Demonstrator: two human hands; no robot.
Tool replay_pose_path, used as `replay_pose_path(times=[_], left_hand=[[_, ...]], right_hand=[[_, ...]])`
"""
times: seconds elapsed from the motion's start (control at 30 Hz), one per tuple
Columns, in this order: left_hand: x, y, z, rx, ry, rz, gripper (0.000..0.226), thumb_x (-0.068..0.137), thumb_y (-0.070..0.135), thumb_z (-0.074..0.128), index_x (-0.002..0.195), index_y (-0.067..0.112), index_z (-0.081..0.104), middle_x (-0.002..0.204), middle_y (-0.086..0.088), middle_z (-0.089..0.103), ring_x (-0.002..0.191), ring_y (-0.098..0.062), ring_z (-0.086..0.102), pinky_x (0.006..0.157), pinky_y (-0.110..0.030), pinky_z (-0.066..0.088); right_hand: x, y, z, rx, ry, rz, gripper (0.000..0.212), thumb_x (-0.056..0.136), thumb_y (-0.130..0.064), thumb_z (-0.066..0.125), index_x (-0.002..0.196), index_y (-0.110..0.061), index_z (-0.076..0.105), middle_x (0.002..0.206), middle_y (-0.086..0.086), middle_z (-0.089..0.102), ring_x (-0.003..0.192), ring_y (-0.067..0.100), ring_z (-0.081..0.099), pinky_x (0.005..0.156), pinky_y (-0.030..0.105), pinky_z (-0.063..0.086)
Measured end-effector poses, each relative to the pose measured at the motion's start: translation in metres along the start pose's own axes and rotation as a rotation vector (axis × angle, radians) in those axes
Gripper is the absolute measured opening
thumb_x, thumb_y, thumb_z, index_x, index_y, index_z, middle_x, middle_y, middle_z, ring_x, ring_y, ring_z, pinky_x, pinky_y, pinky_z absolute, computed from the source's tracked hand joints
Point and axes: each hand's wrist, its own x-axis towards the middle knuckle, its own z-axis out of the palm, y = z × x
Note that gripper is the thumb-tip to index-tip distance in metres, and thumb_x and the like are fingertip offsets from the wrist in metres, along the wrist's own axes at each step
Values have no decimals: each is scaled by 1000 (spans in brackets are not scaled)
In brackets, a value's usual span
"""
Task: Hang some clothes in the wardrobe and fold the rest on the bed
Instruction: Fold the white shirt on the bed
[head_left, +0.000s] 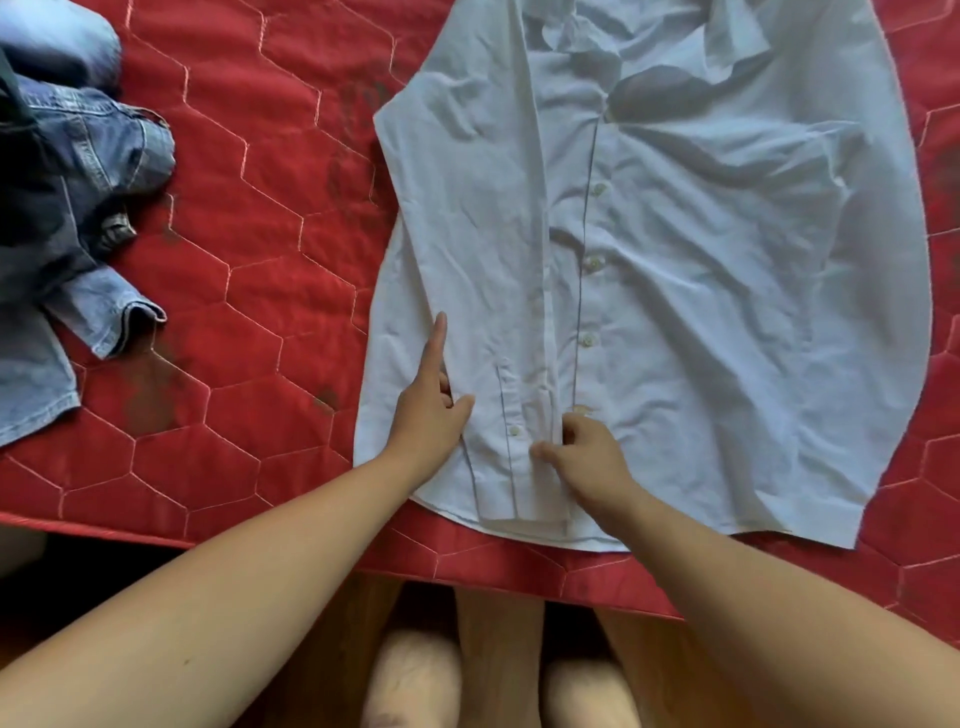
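Observation:
A white button-up shirt (701, 270) lies spread front-up on the red quilted bed (249, 249), collar at the far end, hem near the bed's front edge. My left hand (428, 410) rests on the shirt's left front panel with the index finger stretched forward and the other fingers curled under. My right hand (584, 457) pinches the cloth at the button placket near the hem, beside a button.
A heap of blue denim clothes (67, 218) lies on the bed at the far left, one cuffed sleeve sticking out. The bed's front edge runs across below the shirt; a wooden floor and my bare legs (498, 665) show beneath.

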Motion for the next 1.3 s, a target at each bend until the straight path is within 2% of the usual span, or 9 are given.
replay_pose_path(times=[0.13, 0.23, 0.37, 0.5, 0.7, 0.93, 1.07, 1.17, 1.3], left_hand=[[-6, 1, 12, 366, 30, 111, 71, 91, 25, 69, 152, 35, 35, 113, 0, 40, 88, -11, 52, 86, -27, 50], [-4, 6, 18, 688, 148, 233, 63, 83, 34, 75, 141, 30, 50, 112, -4, 35, 97, -22, 48, 84, -38, 51], [1, 7, 23, 986, 33, 472, 52, 85, 35, 67, 135, 26, 54, 100, -3, 53, 91, -27, 54, 76, -41, 45], [4, 24, 28, 964, -17, 487, 44, 84, 25, 64, 126, 20, 57, 95, -4, 55, 85, -29, 54, 70, -41, 46], [15, 75, 76, 875, -39, 745, 43, 74, 5, 70, 116, 13, 66, 100, -10, 58, 86, -33, 56, 68, -42, 48], [9, 132, 179, 868, -336, 933, 50, 81, 13, 67, 131, 16, 60, 140, -12, 53, 127, -35, 49, 91, -50, 52], [2, 155, 215, 1109, -637, 871, 69, 96, 30, 55, 158, 25, 23, 167, -5, 13, 154, -28, 9, 121, -42, 23], [-2, 163, 223, 1321, -702, 809, 67, 105, 47, 30, 158, 35, -9, 168, 1, -8, 155, -21, -7, 122, -57, 1], [-5, 188, 222, 601, -626, 415, 56, 106, 49, 30, 159, 35, 16, 164, 6, 25, 150, -9, 22, 125, -45, 7]], right_hand=[[-14, 11, 2, -494, 44, -110, 30, 90, -42, 59, 86, -13, 50, 81, 4, 60, 80, 30, 60, 64, 39, 44], [-16, 9, -1, -813, 176, -295, 41, 93, -37, 55, 124, -15, 38, 98, 7, 65, 84, 37, 66, 62, 39, 45], [-11, 14, -17, -937, -2, -404, 47, 96, -39, 57, 134, -29, 31, 110, 6, 60, 88, 36, 65, 62, 38, 44], [-8, 25, -51, -709, 60, -411, 35, 99, -41, 53, 129, -25, 47, 114, 5, 61, 101, 34, 62, 73, 41, 50], [-3, 84, -175, -597, 772, -290, 39, 84, -16, 70, 120, -8, 62, 109, 20, 57, 97, 44, 55, 76, 52, 47], [-7, 141, -240, -152, 590, 344, 65, 88, -27, 68, 140, -5, 34, 135, 28, 45, 124, 47, 45, 99, 50, 41], [-4, 147, -250, 65, 620, 228, 12, 87, -18, 60, 87, -5, 61, 91, 15, 68, 86, 38, 59, 69, 38, 40], [-17, 126, -266, 270, 820, 101, 5, 88, -13, 56, 89, -11, 60, 79, 3, 60, 81, 32, 55, 68, 36, 36], [-34, 69, -270, 314, 803, -147, 17, 84, -15, 57, 98, -15, 67, 82, -2, 67, 81, 23, 61, 75, 35, 47]])
